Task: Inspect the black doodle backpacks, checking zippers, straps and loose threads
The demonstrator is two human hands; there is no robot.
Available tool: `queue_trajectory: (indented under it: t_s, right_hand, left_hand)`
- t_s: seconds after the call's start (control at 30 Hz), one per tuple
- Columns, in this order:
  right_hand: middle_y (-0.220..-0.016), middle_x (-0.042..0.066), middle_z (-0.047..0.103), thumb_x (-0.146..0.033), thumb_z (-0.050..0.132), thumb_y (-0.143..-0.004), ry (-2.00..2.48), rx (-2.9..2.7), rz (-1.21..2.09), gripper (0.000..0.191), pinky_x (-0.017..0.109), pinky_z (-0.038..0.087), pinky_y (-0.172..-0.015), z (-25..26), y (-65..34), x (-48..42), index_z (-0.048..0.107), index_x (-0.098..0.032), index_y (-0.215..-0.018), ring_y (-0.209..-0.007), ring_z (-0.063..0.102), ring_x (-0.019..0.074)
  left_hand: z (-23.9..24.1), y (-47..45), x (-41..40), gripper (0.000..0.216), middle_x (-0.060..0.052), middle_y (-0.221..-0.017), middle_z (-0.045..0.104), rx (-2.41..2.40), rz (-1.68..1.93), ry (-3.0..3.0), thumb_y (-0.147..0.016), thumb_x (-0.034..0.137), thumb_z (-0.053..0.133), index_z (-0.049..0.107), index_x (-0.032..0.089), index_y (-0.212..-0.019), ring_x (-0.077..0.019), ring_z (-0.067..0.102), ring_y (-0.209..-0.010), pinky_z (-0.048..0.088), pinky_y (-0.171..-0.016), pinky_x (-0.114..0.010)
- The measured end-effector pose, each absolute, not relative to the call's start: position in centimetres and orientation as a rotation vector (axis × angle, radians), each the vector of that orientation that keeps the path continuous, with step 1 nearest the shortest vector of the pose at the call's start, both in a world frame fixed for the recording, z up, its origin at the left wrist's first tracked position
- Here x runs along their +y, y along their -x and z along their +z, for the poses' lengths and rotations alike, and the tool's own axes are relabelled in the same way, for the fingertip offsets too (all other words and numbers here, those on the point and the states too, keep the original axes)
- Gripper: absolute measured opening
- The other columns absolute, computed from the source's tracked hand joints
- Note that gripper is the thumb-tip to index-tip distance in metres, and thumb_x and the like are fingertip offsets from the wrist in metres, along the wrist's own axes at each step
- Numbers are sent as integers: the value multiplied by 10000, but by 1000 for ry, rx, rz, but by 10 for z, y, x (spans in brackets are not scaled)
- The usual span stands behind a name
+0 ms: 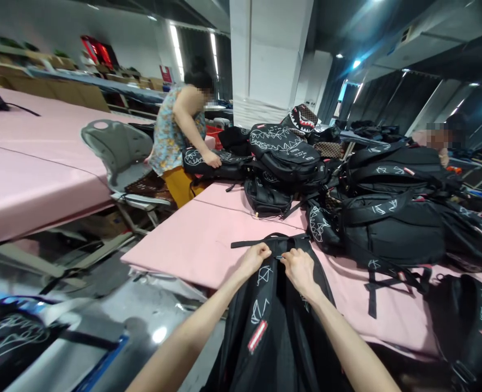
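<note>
A black backpack (279, 326) lies in front of me, its shoulder straps facing up, with white scribbled drawings and a red-and-white label. My left hand (257, 257) is closed in a pinch at the top of the left shoulder strap (262, 294). Close beside it, my right hand (300, 268) has its fingers curled shut near the backpack's top. A small shiny piece (279, 257) shows between the hands, at the right fingertips; its kind is too small to tell. A loose black strap end (246, 244) points left from the backpack's top.
Pink-covered table (191, 234) supports the backpack. More black backpacks (391, 228) are heaped right and ahead. Across the table a person (179, 125) handles a black bag (224, 166). A grey chair (118, 147) stands left; another bag (7, 343) lies lower left.
</note>
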State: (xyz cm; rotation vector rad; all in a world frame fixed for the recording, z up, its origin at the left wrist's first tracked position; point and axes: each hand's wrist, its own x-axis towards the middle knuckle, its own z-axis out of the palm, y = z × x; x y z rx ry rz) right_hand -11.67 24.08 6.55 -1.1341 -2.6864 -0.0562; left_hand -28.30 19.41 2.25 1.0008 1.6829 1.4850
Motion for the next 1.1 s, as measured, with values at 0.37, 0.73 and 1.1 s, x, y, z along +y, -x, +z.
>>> queue_trajectory:
  t_s: [0.37,0.73,1.1]
  right_hand:
    - [-930,50,657,-327,539,-854,1080,-2717,64,192,261,385,-721,76,156,236,606,-194,-976,-900,564,183]
    - [-918,65,658,-302,489,-867,1100,-2633,154,180,295,405,-754,79,158,239,617,-186,-917,-893,575,202]
    - [-569,64,625,-538,705,-441,1727,-1248,1023,481,326,467,-584,-50,-123,218,645,-108,-647,-611,595,234]
  left_hand:
    - [3,285,183,290,51,-544,463,1352,1992,-172,-650,359,671,467,153,-629,-36,403,-439,324,-453,-169]
    - [8,299,169,177,-44,-689,610,1664,1962,-230,-719,312,567,557,138,-689,-151,590,-668,471,-648,-285]
    - [-36,261,-15,435,-145,-1360,414,2665,1362,-1563,-828,339,445,456,177,-1232,-315,252,-1324,274,-1037,-515]
